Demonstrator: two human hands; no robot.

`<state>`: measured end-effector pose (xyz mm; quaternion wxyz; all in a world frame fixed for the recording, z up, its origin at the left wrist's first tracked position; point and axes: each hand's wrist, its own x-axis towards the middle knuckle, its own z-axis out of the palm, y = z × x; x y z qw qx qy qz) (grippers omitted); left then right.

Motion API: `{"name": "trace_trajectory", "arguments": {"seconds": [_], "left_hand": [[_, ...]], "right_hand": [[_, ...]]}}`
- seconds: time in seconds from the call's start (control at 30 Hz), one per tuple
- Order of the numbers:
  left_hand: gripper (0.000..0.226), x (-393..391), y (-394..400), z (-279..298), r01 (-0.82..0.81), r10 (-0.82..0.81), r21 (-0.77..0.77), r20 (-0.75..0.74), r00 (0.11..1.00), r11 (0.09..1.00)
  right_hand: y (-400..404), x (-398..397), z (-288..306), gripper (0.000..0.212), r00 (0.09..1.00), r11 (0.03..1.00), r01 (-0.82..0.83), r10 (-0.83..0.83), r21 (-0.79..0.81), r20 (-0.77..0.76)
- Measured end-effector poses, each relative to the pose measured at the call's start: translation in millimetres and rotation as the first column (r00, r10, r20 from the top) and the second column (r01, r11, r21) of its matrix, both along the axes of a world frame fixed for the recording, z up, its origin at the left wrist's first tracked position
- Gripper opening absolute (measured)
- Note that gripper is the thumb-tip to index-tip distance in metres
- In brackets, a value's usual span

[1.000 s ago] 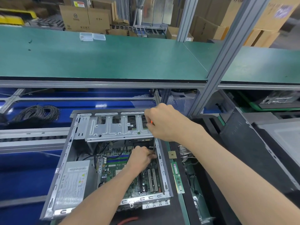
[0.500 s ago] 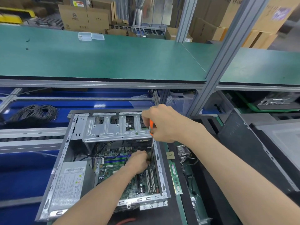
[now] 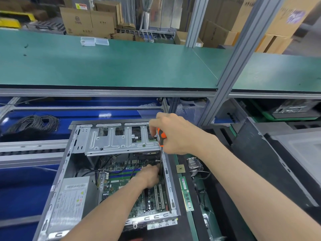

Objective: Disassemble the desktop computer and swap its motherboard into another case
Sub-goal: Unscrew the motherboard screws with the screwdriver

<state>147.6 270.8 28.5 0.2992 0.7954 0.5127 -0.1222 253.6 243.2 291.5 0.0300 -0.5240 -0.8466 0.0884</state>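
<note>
I'm looking at a factory assembly or repair line. A long green workbench (image 3: 107, 66) on grey metal posts (image 3: 231, 66) crosses from 9 to 3 o'clock. Stacked cardboard boxes (image 3: 86, 21) fill 12 o'clock, a cable coil (image 3: 33, 124) lies at 9, and an opened computer case (image 3: 73, 171) sits at 6.

A coil of black cable (image 3: 33, 123) lies on the blue shelf (image 3: 20, 192). Two clear plastic boxes (image 3: 94, 41) sit on the green bench (image 3: 121, 66). Cardboard cartons (image 3: 86, 21) stand behind it.
</note>
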Motion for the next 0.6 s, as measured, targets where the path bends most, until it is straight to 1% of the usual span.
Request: {"name": "trace_trajectory", "arguments": {"seconds": [0.03, 0.1, 0.13, 0.17, 0.27, 0.33, 0.37, 0.4, 0.43, 0.47, 0.5, 0.53, 0.57, 0.6], "left_hand": [[0.056, -0.6, 0.6, -0.5, 0.002, -0.002, 0.007, 0.01, 1.0, 1.0], [0.051, -2.2, -0.7, -3.2, -0.008, 0.006, 0.035, 0.039, 0.999, 0.999], [0.047, -2.9, -2.5, -5.1, -0.028, 0.025, 0.054, 0.057, 0.998, 0.998], [0.043, -3.6, -4.7, -7.0, -0.058, 0.052, 0.076, 0.073, 0.996, 0.995], [0.034, -3.8, -10.6, -10.3, -0.131, 0.116, 0.159, 0.097, 0.988, 0.979], [0.03, -2.5, -11.5, -11.3, -0.14, 0.122, 0.207, 0.097, 0.988, 0.968], [0.029, -1.8, -11.6, -11.7, -0.138, 0.12, 0.22, 0.096, 0.988, 0.966], [0.029, -1.1, -11.3, -12.1, -0.134, 0.115, 0.229, 0.094, 0.989, 0.964], [0.029, -0.3, -11.0, -12.6, -0.126, 0.108, 0.235, 0.09, 0.99, 0.964], [0.028, 0.4, -10.8, -13.1, -0.118, 0.1, 0.237, 0.087, 0.991, 0.964], [0.028, 0.8, -10.8, -13.5, -0.111, 0.094, 0.237, 0.084, 0.992, 0.965], [0.029, 0.9, -10.8, -14.0, -0.107, 0.09, 0.237, 0.083, 0.992, 0.966], [0.03, 0.9, -10.6, -14.1, -0.104, 0.087, 0.238, 0.082, 0.993, 0.966], [0.03, 0.9, -10.4, -14.3, -0.102, 0.085, 0.239, 0.081, 0.993, 0.966]], "right_hand": [[-0.9, 0.3, -1.2, 0.02, 0.999, 0.997, 0.031, -0.033, 0.067, 0.028], [-1.1, 0.7, -4.9, 0.026, 0.982, 0.973, 0.101, -0.131, 0.208, 0.138], [-0.1, 0.5, -6.1, 0.028, 0.974, 0.964, 0.122, -0.162, 0.235, 0.161], [0.7, 0.1, -7.4, 0.025, 0.975, 0.966, 0.123, -0.16, 0.226, 0.153], [1.6, -1.0, -5.1, 0.003, 0.997, 0.995, 0.047, -0.053, 0.091, 0.061], [0.5, -0.7, -1.3, 0.022, 1.0, 0.999, -0.013, 0.013, -0.038, -0.015], [-0.5, -1.2, 0.1, 0.029, 0.999, 0.996, -0.027, 0.023, -0.084, -0.045], [-1.4, -1.9, -0.1, 0.03, 0.998, 0.997, -0.03, 0.026, -0.073, -0.058], [-2.4, -2.6, -1.5, 0.026, 1.0, 1.0, -0.01, 0.01, -0.01, -0.028], [-2.8, -3.3, -3.9, 0.023, 0.999, 0.995, 0.021, -0.024, 0.098, 0.037], [-2.3, -4.4, -5.5, 0.025, 0.989, 0.979, 0.059, -0.084, 0.194, 0.123], [-1.7, -5.9, -5.6, 0.029, 0.974, 0.965, 0.093, -0.14, 0.247, 0.178], [-0.1, -6.8, -6.5, 0.029, 0.968, 0.961, 0.114, -0.166, 0.254, 0.191], [1.2, -7.8, -6.8, 0.023, 0.975, 0.968, 0.112, -0.151, 0.227, 0.165]]}}
